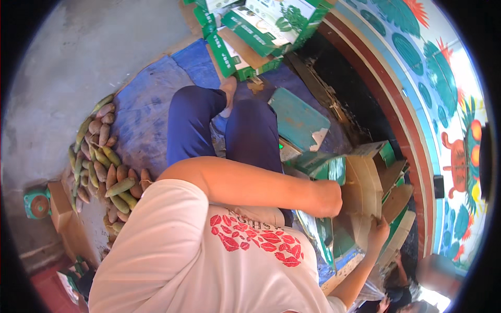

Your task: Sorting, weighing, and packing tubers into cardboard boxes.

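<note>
Both my arms reach over to my right side, to a brown cardboard box (362,180) with green outer faces. My left hand (329,198) is closed at the near edge of this box, its fingers mostly turned away from view. With my right hand (380,229) I pinch the box's lower edge. Around it stand more open green cartons (396,201) with their flaps up. Below my left forearm, a white and green carton panel (315,229) shows.
A heap of green and brown-purple long roots or gourds (107,172) lies to my left by a blue sheet (141,104). Green printed cartons (261,36) stand ahead. A teal board (297,120) lies near my knees. Other people (399,292) are at the lower right, beside a painted wall (443,104).
</note>
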Tool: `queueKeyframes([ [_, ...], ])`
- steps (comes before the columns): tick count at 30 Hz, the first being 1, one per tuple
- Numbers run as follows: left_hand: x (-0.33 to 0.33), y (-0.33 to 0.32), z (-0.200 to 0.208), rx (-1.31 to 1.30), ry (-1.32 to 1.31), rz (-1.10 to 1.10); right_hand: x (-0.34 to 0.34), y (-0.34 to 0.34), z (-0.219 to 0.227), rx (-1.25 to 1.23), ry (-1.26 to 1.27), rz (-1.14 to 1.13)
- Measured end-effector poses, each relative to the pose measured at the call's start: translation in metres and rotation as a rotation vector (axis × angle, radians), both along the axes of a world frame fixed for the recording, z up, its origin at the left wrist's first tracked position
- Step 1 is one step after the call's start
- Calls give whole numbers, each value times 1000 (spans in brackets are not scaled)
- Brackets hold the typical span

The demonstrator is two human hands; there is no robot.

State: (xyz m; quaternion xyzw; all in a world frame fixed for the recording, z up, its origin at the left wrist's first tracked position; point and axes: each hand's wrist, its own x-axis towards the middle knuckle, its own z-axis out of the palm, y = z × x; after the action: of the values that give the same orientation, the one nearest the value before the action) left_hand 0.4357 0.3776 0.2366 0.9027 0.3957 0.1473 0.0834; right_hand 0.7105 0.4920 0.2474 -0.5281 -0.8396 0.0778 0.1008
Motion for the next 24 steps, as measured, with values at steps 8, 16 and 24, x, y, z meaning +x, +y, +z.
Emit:
queueKeyframes([
  [8, 104, -11, -50, -15, -147, -439, 164, -59, -19, -9, -343, -157],
  [16, -15, 19, -23, -216, -193, 50, 340, -63, -149, -597, -633, -476],
  [24, -188, -30, -5, 55, -435, 809, 165, 34, -97, -446, -776, -199],
])
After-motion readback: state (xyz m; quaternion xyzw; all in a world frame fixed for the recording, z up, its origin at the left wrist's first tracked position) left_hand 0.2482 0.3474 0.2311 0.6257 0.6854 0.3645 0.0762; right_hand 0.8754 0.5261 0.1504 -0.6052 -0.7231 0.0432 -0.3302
